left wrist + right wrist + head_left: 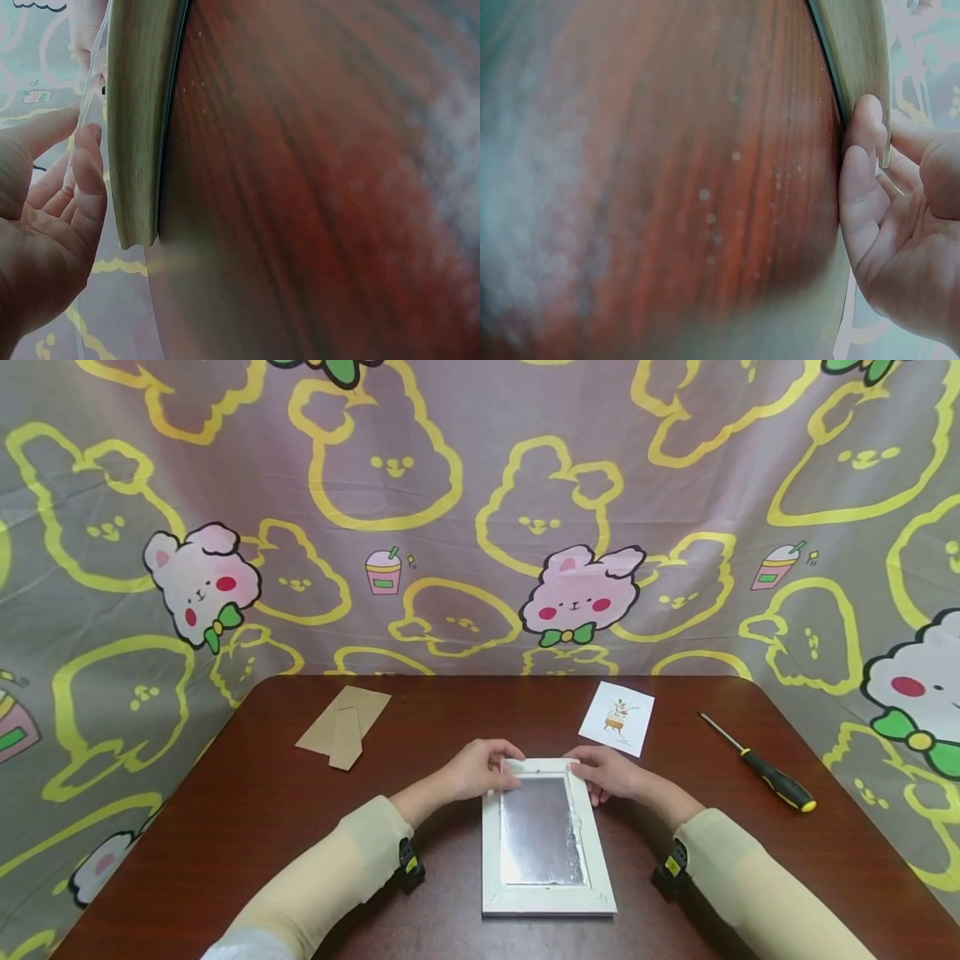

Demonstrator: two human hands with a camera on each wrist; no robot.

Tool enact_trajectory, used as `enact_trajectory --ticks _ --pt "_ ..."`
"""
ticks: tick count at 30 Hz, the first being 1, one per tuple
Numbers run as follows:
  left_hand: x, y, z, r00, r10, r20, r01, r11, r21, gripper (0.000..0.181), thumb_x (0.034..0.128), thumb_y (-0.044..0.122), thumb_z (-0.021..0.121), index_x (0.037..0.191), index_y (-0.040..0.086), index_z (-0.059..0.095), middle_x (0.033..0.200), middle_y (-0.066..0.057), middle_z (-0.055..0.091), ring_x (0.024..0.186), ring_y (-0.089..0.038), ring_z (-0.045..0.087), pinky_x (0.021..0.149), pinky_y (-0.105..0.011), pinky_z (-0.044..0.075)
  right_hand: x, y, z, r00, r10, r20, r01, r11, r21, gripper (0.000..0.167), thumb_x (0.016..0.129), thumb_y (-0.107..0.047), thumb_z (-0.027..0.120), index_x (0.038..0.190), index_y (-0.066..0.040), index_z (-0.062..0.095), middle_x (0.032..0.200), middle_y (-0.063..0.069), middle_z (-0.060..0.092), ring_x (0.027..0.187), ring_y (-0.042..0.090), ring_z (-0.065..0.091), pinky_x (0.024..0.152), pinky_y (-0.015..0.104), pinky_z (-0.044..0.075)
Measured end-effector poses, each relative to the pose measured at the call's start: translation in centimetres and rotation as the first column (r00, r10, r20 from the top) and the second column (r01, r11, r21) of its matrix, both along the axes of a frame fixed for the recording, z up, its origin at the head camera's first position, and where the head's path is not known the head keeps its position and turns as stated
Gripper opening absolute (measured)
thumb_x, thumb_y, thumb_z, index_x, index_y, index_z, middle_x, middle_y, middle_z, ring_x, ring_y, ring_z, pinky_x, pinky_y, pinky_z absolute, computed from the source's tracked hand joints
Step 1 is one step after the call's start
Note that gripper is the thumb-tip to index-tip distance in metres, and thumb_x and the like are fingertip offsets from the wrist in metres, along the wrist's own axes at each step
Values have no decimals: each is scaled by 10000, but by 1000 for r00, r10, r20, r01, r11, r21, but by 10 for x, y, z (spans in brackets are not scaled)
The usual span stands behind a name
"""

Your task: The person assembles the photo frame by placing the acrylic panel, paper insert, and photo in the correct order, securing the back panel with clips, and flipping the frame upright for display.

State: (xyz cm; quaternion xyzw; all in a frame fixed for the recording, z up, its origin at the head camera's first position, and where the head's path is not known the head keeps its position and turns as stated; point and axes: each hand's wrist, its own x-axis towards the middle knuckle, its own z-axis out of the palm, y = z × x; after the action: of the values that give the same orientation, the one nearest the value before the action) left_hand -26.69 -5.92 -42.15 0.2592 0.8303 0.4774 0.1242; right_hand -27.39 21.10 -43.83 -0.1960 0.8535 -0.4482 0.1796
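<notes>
A white picture frame lies on the table in front of me, its back side up. A clear pane or film shows within its opening, with ragged reflections along the right edge. My left hand is at the frame's far left corner. In the left wrist view, its thumb and fingers pinch a thin clear sheet just beside the frame's wooden side. My right hand grips the far right corner, fingers against the outer side and thumb over the top.
A brown backing board with a stand leg lies at the back left. A white card with a printed plant lies at the back right. Further right is a screwdriver with a black and yellow handle. A patterned curtain surrounds the table.
</notes>
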Motion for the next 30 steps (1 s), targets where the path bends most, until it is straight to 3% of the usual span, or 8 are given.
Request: enact_trajectory --ticks 9,19,30 --pt "-2 -2 -1 989 0 -146 -21 990 -141 349 778 124 829 1092 67 686 707 12 540 585 -100 481 505 -227 399 -1 0 1 1000 -20 -1 20 999 38 305 1003 -175 547 1254 -3 580 632 33 566 484 157 559 478 291 455" --pt "-1 -3 -1 980 -29 -198 -15 975 -220 316 783 155 829 1071 95 713 792 -9 592 637 -102 499 567 -231 421 2 -3 3 999 -50 -1 50 998 45 318 990 -205 571 1246 -18 589 655 42 571 489 167 559 490 301 455" --pt "1 -3 0 976 -40 -212 -5 978 -209 317 769 138 837 1047 57 708 831 -28 612 634 -67 499 587 -222 429 1 -2 0 999 -48 -12 48 998 37 321 994 -207 569 1247 -11 590 648 35 569 487 162 561 480 297 456"
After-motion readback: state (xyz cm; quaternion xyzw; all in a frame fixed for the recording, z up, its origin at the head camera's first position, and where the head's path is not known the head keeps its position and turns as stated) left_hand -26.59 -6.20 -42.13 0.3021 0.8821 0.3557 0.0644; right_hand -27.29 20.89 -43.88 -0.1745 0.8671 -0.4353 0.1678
